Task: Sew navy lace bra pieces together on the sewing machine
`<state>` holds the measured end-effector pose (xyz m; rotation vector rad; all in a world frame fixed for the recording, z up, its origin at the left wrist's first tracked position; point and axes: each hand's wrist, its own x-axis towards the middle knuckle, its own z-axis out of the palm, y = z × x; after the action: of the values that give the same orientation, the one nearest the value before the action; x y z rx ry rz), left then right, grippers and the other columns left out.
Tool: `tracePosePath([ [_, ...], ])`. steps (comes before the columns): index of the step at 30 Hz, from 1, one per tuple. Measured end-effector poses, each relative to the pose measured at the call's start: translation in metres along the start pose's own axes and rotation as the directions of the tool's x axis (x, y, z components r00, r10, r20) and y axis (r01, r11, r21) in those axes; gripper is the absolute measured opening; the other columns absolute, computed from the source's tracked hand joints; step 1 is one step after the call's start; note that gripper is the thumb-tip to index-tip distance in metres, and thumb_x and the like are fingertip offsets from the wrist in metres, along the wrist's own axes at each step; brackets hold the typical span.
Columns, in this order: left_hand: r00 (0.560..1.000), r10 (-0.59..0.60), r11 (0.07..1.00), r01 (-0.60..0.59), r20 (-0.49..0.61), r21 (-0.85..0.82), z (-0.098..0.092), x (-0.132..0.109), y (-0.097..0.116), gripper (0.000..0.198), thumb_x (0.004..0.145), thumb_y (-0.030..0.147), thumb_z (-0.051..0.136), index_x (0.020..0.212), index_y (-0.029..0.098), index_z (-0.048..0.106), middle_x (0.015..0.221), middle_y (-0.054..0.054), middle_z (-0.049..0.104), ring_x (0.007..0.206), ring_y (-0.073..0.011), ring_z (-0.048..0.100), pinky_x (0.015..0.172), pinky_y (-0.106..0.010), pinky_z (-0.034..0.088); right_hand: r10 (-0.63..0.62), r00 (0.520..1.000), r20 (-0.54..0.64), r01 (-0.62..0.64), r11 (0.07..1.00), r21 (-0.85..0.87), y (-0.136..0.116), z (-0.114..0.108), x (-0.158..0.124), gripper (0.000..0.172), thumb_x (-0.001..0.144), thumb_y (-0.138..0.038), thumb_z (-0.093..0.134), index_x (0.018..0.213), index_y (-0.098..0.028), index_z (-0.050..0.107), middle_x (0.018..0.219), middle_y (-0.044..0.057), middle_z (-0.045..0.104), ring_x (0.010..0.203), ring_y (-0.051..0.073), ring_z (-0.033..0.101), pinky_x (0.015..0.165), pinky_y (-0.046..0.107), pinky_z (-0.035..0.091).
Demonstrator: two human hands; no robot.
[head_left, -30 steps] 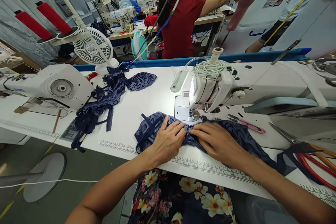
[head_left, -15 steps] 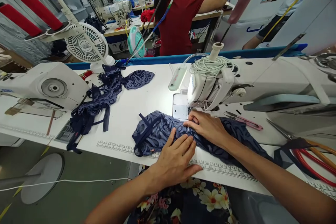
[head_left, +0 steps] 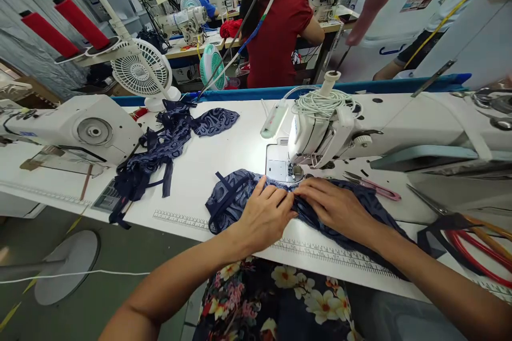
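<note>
A navy lace fabric piece [head_left: 232,197] lies on the white table [head_left: 224,154] just in front of the white sewing machine [head_left: 332,128]. My left hand [head_left: 264,216] rests on the lace with fingers pressed flat, pinning it down. My right hand [head_left: 334,205] lies on the same lace to the right, fingers curled down on it close to the needle plate [head_left: 278,168]. The fingertips of both hands nearly meet below the presser foot.
A pile of navy lace pieces [head_left: 168,138] lies at the table's left, beside a second sewing machine [head_left: 76,128]. Pink-handled snips [head_left: 376,186] and red-handled scissors [head_left: 480,245] lie to the right. A small white fan [head_left: 140,72] stands behind. A person in red [head_left: 280,26] works at the table beyond.
My left hand moved up from the table's ruler edge onto the lace. My right hand slid back slightly from the presser foot, so both hands meet on the fabric.
</note>
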<state>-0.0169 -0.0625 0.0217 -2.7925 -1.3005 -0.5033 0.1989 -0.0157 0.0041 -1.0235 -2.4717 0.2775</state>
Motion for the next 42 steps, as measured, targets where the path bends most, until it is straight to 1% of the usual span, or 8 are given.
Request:
tracePosePath([
  [6, 0.999, 0.05, 0.979, -0.045, -0.021, 0.199, 0.021, 0.005, -0.003, 0.028, 0.1, 0.021, 0.041, 0.12, 0.011, 0.056, 0.093, -0.005, 0.062, 0.085, -0.0202, 0.058, 0.116, -0.061, 0.025, -0.13, 0.991, -0.032, 0.124, 0.979, -0.159, -0.003, 0.003, -0.004, 0.028, 0.095, -0.011, 0.042, 0.111, -0.019, 0.063, 0.108, 0.008, 0.066, 0.101, 0.019, 0.061, 0.071, 0.026, 0.052],
  [11, 0.997, 0.067, 0.953, -0.056, -0.026, 0.297, 0.021, 0.003, 0.001, 0.027, 0.096, 0.011, 0.04, 0.117, 0.011, 0.058, 0.09, -0.004, 0.061, 0.08, -0.019, 0.056, 0.119, -0.062, 0.019, -0.174, 0.983, -0.055, 0.152, 0.949, -0.277, -0.004, -0.002, -0.008, 0.028, 0.094, -0.012, 0.044, 0.108, -0.019, 0.067, 0.105, 0.007, 0.069, 0.096, 0.021, 0.062, 0.072, 0.03, 0.054],
  [18, 0.998, 0.051, 0.965, -0.042, -0.026, 0.259, 0.021, 0.002, 0.002, 0.028, 0.096, 0.012, 0.041, 0.118, 0.013, 0.057, 0.087, -0.004, 0.06, 0.081, -0.0195, 0.056, 0.118, -0.064, 0.018, -0.132, 0.991, -0.005, 0.124, 0.941, -0.314, -0.009, -0.002, -0.01, 0.041, 0.09, -0.006, 0.044, 0.124, -0.019, 0.062, 0.108, 0.009, 0.067, 0.096, 0.022, 0.061, 0.072, 0.032, 0.054],
  [23, 0.998, -0.07, 0.996, 0.07, -0.006, 0.056, 0.006, 0.01, -0.007, 0.019, 0.098, 0.023, 0.045, 0.107, 0.02, 0.061, 0.093, -0.003, 0.064, 0.091, -0.0205, 0.059, 0.114, -0.063, 0.025, -0.128, 0.991, -0.028, 0.116, 0.958, -0.263, -0.002, -0.011, -0.018, 0.035, 0.093, -0.012, 0.044, 0.12, -0.022, 0.064, 0.111, 0.007, 0.067, 0.1, 0.023, 0.061, 0.077, 0.035, 0.053],
  [28, 0.951, -0.308, 0.951, 0.308, 0.027, -0.025, 0.001, 0.03, -0.021, 0.039, 0.089, 0.046, 0.063, 0.112, 0.015, 0.057, 0.104, -0.01, 0.063, 0.102, -0.0264, 0.059, 0.1, -0.049, 0.042, 0.053, 0.965, -0.257, -0.157, 0.9, -0.405, 0.035, -0.037, -0.04, 0.027, 0.094, -0.021, 0.046, 0.11, -0.018, 0.067, 0.105, 0.014, 0.068, 0.092, 0.03, 0.063, 0.079, 0.044, 0.048],
  [34, 0.912, -0.36, 0.886, 0.4, 0.195, -0.233, 0.012, 0.04, -0.031, 0.036, 0.081, 0.052, 0.07, 0.081, 0.018, 0.06, 0.078, -0.003, 0.065, 0.086, -0.0258, 0.06, 0.086, -0.044, 0.042, 0.159, 0.95, -0.269, -0.28, 0.815, -0.507, 0.069, -0.046, -0.064, 0.03, 0.097, -0.032, 0.036, 0.096, -0.025, 0.065, 0.079, 0.011, 0.064, 0.063, 0.027, 0.059, 0.051, 0.038, 0.039],
  [39, 0.911, -0.375, 0.811, 0.411, 0.168, -0.416, 0.016, 0.037, -0.036, 0.021, 0.081, 0.039, 0.071, 0.076, 0.02, 0.064, 0.081, 0.002, 0.067, 0.088, -0.0194, 0.06, 0.09, -0.039, 0.04, 0.256, 0.914, -0.316, -0.396, 0.737, -0.548, 0.041, -0.05, -0.064, 0.026, 0.096, -0.028, 0.034, 0.085, -0.024, 0.057, 0.071, 0.014, 0.06, 0.067, 0.03, 0.061, 0.05, 0.038, 0.034],
  [42, 0.908, -0.394, 0.749, 0.405, 0.138, -0.525, 0.018, 0.036, -0.037, 0.016, 0.078, 0.032, 0.074, 0.076, 0.02, 0.063, 0.084, 0.003, 0.069, 0.088, -0.0177, 0.062, 0.095, -0.04, 0.041, 0.457, 0.853, -0.252, -0.518, 0.8, -0.302, 0.005, -0.048, -0.054, 0.023, 0.096, -0.035, 0.035, 0.096, -0.023, 0.054, 0.062, 0.008, 0.059, 0.053, 0.026, 0.059, 0.046, 0.034, 0.034],
])
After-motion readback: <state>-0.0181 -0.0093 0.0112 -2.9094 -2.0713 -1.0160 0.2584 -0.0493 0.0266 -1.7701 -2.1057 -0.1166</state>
